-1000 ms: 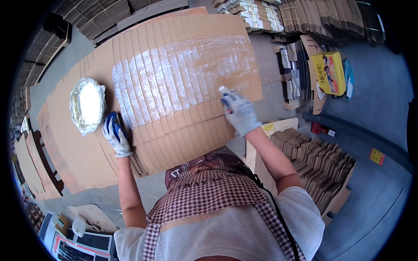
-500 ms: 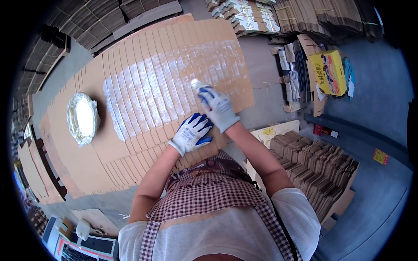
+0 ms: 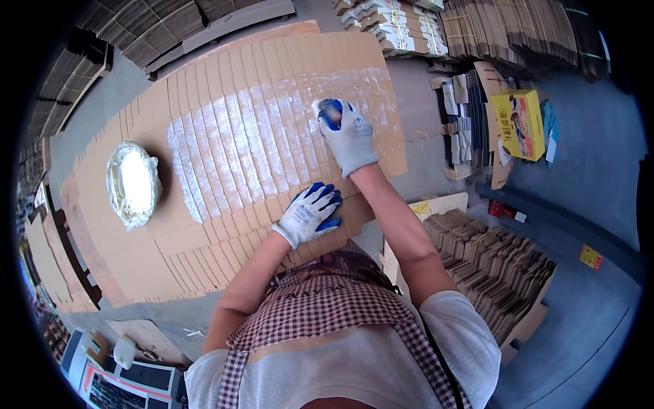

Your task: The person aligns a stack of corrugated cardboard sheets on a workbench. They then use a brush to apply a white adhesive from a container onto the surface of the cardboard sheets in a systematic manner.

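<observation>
On the overlapping cardboard sheets (image 3: 204,245), fanned out so that each shows a strip, lies a broad band of shiny whitish wet coating (image 3: 252,136). My right hand (image 3: 351,136), in a white and blue glove, is closed round what looks like a brush (image 3: 332,114), at the right part of that band. Most of the brush is hidden by the fingers; a rounded brownish end shows. My left hand (image 3: 310,215), gloved alike, rests flat with fingers spread on the near edge of the sheets. To the left stands a plastic-lined bowl (image 3: 112,184) of white liquid.
Bundled cardboard stacks (image 3: 150,37) line the back left, with more at the back right. A yellow box (image 3: 519,123) sits at the right beside upright folded pieces. Near my right elbow is a stack of cut cardboard (image 3: 477,266). A machine (image 3: 122,382) stands at the lower left.
My right hand has moved away from me and slightly right over the coated band, and its wrist has turned. The left hand stays on the sheets. The whole view has shifted slightly.
</observation>
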A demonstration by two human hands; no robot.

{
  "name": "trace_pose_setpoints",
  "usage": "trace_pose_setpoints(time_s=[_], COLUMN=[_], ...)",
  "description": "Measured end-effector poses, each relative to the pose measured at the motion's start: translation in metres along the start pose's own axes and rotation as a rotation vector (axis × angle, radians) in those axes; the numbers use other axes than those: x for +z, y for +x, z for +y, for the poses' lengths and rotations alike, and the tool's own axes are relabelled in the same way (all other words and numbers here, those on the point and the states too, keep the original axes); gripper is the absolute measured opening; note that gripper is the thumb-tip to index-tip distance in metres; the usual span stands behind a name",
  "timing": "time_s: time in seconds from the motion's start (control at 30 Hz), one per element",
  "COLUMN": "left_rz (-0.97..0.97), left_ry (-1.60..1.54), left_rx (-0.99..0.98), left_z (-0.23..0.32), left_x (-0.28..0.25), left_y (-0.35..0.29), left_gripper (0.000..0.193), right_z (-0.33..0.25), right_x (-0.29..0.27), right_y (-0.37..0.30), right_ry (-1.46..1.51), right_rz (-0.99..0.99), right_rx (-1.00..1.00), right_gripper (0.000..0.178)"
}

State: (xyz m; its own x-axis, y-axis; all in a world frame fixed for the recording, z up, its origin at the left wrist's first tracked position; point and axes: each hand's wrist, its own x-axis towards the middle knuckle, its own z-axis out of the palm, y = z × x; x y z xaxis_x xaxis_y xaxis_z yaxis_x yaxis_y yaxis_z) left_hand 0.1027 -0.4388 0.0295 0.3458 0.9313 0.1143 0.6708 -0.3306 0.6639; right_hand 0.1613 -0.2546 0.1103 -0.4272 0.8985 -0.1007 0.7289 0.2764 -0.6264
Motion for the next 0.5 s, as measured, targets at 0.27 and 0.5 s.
trace_pose_setpoints(time_s=[0.27,0.5], left_rz=[0.002,-0.058], left_ry=[-0.016,-0.018], left_rx=[0.003,-0.029], left_z=[0.001,0.001], left_x=[0.000,0.000], left_y=[0.002,0.005], left_gripper=[0.048,0.049], right_z=[0.012,0.014], right_x=[0.018,0.018], right_y=[0.016,-0.025], right_ry=[-0.172,-0.156], right_rz=[0.023,0.064], right_rx=[-0.018,-0.195], right_gripper=[0.043,0.030])
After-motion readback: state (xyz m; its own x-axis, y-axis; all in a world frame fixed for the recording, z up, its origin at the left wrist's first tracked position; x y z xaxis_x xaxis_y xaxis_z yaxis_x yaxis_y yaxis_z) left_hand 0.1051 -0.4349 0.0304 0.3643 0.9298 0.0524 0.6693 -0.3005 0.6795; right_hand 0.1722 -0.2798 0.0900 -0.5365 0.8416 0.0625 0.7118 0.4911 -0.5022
